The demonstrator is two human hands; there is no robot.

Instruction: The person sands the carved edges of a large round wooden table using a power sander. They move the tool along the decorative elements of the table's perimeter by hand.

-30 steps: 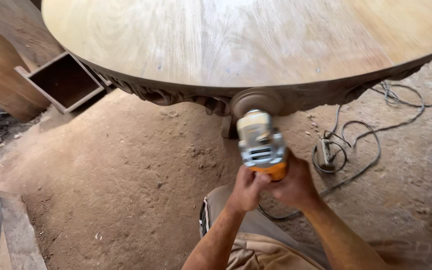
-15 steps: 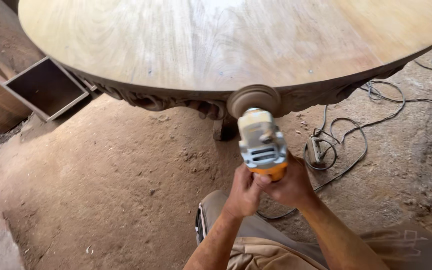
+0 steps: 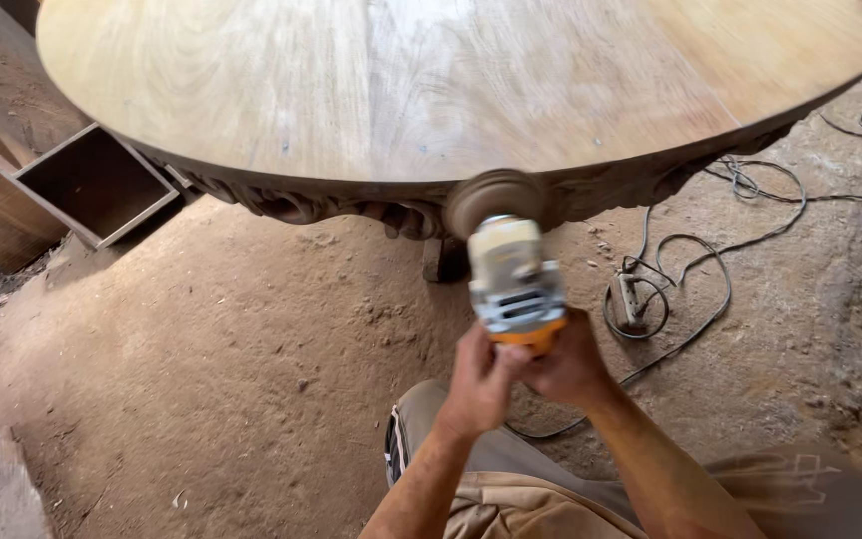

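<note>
**Sanding disc against the carved rim of a round wooden top**

Dusty earth floor (image 3: 202, 359) runs under everything, packed brown and strewn with wood dust. At the far left an open wooden box (image 3: 92, 185) sits tilted on the ground, hollow side up, beside a leaning board. Above it spreads the large round counter (image 3: 401, 90), pale, bare wood with a carved band along its underside edge.

At the middle, the left hand (image 3: 479, 384) and right hand (image 3: 566, 364) are both closed around the orange rear grip of a handheld sander (image 3: 514, 279), its grey-white body pointing away from the person. The sander's round disc (image 3: 496, 200) lies right at the carved rim of the counter, seemingly touching it.

To the right, a dark power cord (image 3: 710, 269) loops loosely over the floor to a small socket strip (image 3: 631, 299), near the person's knee.

Risks, as I judge them: the disc could snag in the carved relief and kick the sander sideways, gouging the ornament; a tilted disc could cut a flat into the rim. The slack cord lies close enough to catch a foot or be dragged toward the disc. Loose dust makes footing uncertain.

No packages, labels or signs are visible anywhere; a plate on the sander's body is too blurred to describe.
</note>
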